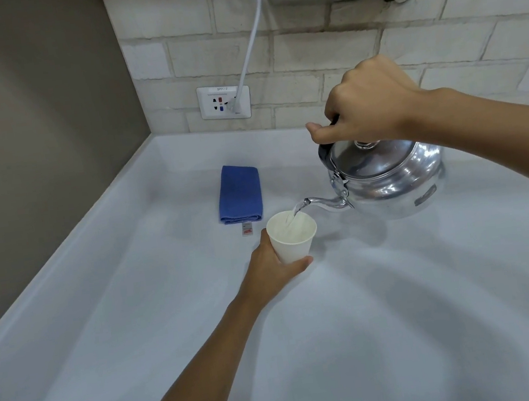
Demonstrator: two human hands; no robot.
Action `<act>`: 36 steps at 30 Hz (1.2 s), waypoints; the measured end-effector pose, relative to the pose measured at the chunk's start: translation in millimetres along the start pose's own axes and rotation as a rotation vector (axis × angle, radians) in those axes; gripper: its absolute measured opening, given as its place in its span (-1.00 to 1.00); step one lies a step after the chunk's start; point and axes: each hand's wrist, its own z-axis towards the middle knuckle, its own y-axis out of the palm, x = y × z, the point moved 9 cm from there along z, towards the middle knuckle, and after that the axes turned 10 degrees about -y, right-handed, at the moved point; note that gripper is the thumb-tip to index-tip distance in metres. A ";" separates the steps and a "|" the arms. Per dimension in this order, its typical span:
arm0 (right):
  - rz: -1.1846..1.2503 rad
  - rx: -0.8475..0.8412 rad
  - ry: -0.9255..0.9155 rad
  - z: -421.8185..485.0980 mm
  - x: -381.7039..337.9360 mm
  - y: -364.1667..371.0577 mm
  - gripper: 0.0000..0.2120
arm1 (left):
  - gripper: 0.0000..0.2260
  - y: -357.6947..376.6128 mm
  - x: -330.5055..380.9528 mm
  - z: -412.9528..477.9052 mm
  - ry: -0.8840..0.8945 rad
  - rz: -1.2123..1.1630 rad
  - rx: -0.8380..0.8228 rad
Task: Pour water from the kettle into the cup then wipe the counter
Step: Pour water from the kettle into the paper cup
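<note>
Pouring now: right hand (368,102) clenched on kettle (388,177) handle, spout just above cup (293,235) gripped by left hand (270,267). Keep tilt gentle, stop below rim; cloth (239,193) beyond left grip, waiting on worktop (373,320).

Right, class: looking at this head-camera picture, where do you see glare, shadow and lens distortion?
Head view: bright glare patches on the shiny metal kettle, which also mirrors the room; soft, diffuse shadows on the white counter below the kettle and paper cup; wide-angle distortion bends the counter edges and the tile wall; the pouring water is slightly motion-blurred.
</note>
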 end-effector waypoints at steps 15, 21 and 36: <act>-0.020 -0.008 -0.012 -0.6 1.1 -2.5 -0.44 | -0.24 0.7 -0.3 0.2 0.006 0.006 -0.004; -0.032 -0.013 -0.013 -1.4 1.7 -4.2 -0.44 | -0.24 0.8 -0.6 0.6 0.002 0.006 -0.007; -0.040 -0.017 -0.006 -1.9 1.7 -6.6 -0.45 | -0.25 -1.1 -1.2 0.4 -0.003 0.006 0.008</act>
